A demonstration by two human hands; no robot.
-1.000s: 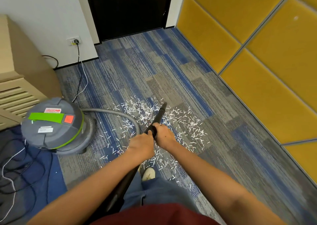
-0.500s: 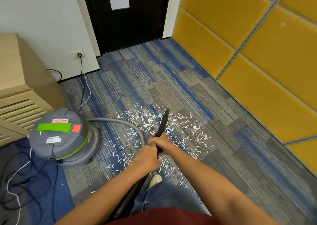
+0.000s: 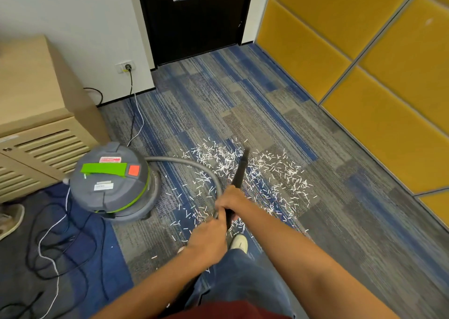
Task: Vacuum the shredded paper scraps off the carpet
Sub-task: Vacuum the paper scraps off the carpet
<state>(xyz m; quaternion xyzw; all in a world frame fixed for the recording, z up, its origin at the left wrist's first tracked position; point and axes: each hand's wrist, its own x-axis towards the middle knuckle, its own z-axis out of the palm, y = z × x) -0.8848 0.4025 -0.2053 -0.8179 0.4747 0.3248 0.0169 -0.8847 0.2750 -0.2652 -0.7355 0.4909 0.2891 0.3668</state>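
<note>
White shredded paper scraps lie scattered over the blue and grey carpet in front of me. A black vacuum nozzle slants down into the far part of the pile, its tip among the scraps. My right hand grips the nozzle's upper end. Just behind it my left hand grips the wand where the grey hose joins. The hose curves left to a grey canister vacuum with a green handle and a red button.
A wooden cabinet stands at the left. The vacuum's cord runs to a wall socket. Tangled cables lie on the floor at lower left. A black door is ahead and yellow wall panels line the right. My shoe is below my hands.
The view has tilted up and shifted, so the scene sits lower and to the right. My hands have drawn closer to me along the wand; the nozzle stays in the pile.
</note>
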